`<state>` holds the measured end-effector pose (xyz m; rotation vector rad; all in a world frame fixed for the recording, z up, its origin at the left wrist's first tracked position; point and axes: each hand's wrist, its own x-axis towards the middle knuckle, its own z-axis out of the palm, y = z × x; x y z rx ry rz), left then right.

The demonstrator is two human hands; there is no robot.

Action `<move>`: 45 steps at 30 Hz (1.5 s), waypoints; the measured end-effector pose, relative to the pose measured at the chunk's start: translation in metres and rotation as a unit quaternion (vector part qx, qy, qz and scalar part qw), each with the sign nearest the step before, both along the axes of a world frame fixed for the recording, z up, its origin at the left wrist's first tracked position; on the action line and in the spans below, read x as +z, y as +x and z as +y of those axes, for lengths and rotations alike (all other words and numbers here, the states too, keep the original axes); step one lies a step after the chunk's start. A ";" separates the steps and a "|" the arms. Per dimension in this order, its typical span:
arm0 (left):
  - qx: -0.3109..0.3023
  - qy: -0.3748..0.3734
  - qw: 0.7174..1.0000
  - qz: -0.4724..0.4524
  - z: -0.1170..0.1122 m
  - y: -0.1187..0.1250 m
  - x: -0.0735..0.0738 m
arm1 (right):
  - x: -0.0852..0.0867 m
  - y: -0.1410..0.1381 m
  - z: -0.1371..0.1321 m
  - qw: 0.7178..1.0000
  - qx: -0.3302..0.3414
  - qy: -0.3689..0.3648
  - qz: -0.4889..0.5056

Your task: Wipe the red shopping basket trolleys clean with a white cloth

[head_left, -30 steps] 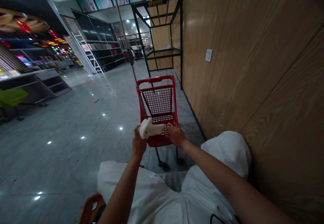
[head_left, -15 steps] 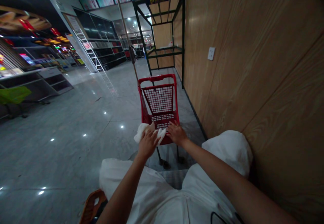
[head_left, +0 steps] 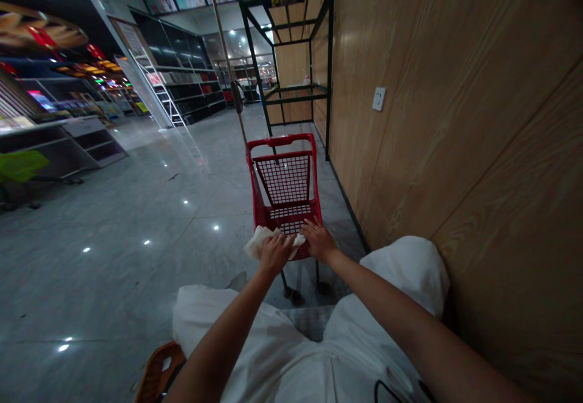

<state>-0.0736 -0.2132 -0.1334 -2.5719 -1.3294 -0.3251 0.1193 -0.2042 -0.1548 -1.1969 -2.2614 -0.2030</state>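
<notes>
A small red shopping cart [head_left: 285, 179] with a grid basket stands right in front of my knees. My left hand [head_left: 276, 253] presses a crumpled white cloth [head_left: 257, 243] against the cart's near rim, its fingers curled over the cloth. Part of the cloth sticks out left of the hand, and a bit shows on the right. My right hand [head_left: 319, 240] rests on the near right corner of the rim, fingers stretched over the edge. A thin pole [head_left: 223, 33] rises from the cart's left side.
A wood-panelled wall [head_left: 437, 118] with a socket [head_left: 379, 99] runs close on my right. Beyond the cart stands a dark metal frame [head_left: 296, 96]. A ladder [head_left: 166, 96] leans near shelves at the back left. At far left is a green cart [head_left: 20, 166].
My left hand has slid right along the rim with the cloth, closer to my right hand. The right hand stays at the corner. The view has shifted slightly.
</notes>
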 end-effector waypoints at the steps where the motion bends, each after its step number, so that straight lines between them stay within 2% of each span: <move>1: -0.016 -0.015 1.000 0.006 0.003 -0.005 0.002 | 0.000 0.002 0.000 1.000 0.000 0.001 -0.004; 4: -0.013 -0.040 0.999 -0.022 0.013 -0.019 0.007 | -0.001 0.004 0.000 1.000 0.000 0.005 -0.010; 7: 0.053 0.016 0.993 -0.105 0.018 -0.024 0.008 | -0.001 0.001 -0.001 1.000 -0.001 0.008 -0.009; 8: 0.057 0.038 0.991 -0.117 0.017 -0.024 0.008 | -0.001 0.000 -0.001 1.000 -0.001 0.010 -0.009; 11: -0.011 0.064 0.995 -0.079 0.014 -0.029 0.007 | -0.001 -0.002 -0.002 1.000 -0.005 0.014 -0.009; 14: -0.087 0.053 0.995 -0.015 0.014 -0.048 0.009 | -0.001 -0.002 -0.001 1.000 -0.005 0.017 -0.011; 18: -0.076 0.035 0.996 0.016 0.019 -0.072 0.013 | 0.000 -0.004 -0.002 1.000 -0.005 0.010 -0.018; 21: -0.038 0.014 0.999 0.001 0.018 -0.065 0.007 | 0.002 -0.009 -0.004 1.000 -0.015 0.001 -0.014; 26: 0.030 0.007 0.999 -0.042 0.004 -0.010 -0.011 | 0.003 -0.015 -0.006 1.000 -0.019 -0.018 0.002; 29: 0.026 -0.013 0.999 -0.034 0.003 0.010 -0.010 | 0.004 -0.007 -0.006 0.999 -0.009 -0.028 0.021; 33: -0.040 -0.047 0.998 -0.004 0.008 -0.004 0.004 | 0.011 0.011 -0.005 0.997 0.052 -0.054 0.017; 35: -0.048 -0.047 0.998 -0.013 0.008 -0.016 0.009 | 0.016 0.015 -0.007 0.995 0.064 -0.068 0.031; 39: -0.062 -0.054 0.991 -0.102 0.003 -0.028 0.011 | 0.026 -0.004 -0.015 0.993 0.017 -0.053 0.106; 41: -0.071 -0.052 0.983 -0.161 0.004 -0.034 0.013 | 0.030 -0.020 -0.020 0.993 0.033 -0.039 0.102; 43: -0.052 -0.034 0.977 -0.204 0.012 -0.042 0.017 | 0.032 -0.036 -0.025 0.995 0.058 -0.032 0.068; 45: 0.017 -0.011 0.971 -0.240 0.026 -0.051 0.020 | 0.033 -0.051 -0.027 0.997 0.069 -0.026 0.028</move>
